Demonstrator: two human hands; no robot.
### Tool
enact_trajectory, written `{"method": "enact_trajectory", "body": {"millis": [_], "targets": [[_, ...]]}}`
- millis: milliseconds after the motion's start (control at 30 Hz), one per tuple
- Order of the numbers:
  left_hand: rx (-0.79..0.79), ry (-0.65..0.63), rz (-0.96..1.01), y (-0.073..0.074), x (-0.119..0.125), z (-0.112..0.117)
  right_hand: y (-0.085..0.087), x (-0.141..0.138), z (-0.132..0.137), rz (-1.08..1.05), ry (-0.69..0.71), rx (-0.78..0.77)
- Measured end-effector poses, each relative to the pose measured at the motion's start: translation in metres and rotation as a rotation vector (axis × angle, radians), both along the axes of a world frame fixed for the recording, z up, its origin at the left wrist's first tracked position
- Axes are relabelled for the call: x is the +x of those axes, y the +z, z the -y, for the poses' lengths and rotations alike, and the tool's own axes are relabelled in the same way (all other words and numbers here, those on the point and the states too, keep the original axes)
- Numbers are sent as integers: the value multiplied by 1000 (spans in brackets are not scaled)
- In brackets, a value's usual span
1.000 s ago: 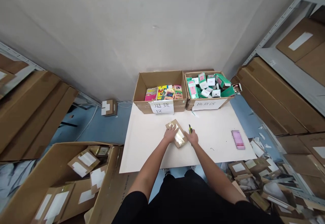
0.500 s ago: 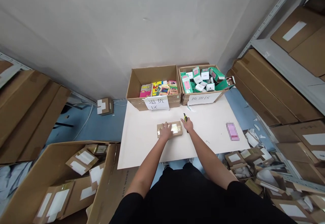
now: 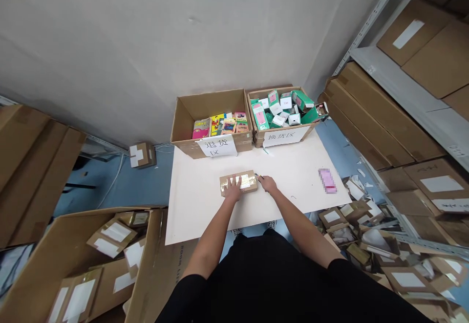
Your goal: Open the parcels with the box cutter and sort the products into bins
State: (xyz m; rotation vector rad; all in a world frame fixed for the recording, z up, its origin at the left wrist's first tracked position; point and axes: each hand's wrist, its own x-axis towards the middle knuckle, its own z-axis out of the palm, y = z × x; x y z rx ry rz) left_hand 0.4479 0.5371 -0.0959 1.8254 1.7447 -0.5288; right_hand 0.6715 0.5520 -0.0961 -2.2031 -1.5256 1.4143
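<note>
Cardboard parcel [image 3: 249, 182] under spread left hand [image 3: 233, 192] | right hand [image 3: 268, 184] beside it, seemingly gripping cutter [image 3: 257, 175]

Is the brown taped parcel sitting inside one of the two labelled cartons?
No, the parcel lies flat on the white board under the left hand, in front of the cartons.

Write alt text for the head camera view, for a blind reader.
A person's left hand presses flat on a taped cardboard parcel on a white board, while the right hand holds a small cutter at its right end. Beyond stand two labelled boxes: the left carton holds colourful packs, the right carton green-and-white boxes.
</note>
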Motion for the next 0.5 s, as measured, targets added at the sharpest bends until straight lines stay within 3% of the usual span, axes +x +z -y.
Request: {"method": "enact_trajectory", "body": {"millis": [200,333,500], "targets": [[-20,4,-27,-2,2,1,-3,-5,8,125,-19,12],[-28,4,1,-3,3,-2,-4,-1,21,127,5,52],[-19,13,3,-1,-2,-5,-7,11,47,72,57,-19]]}}
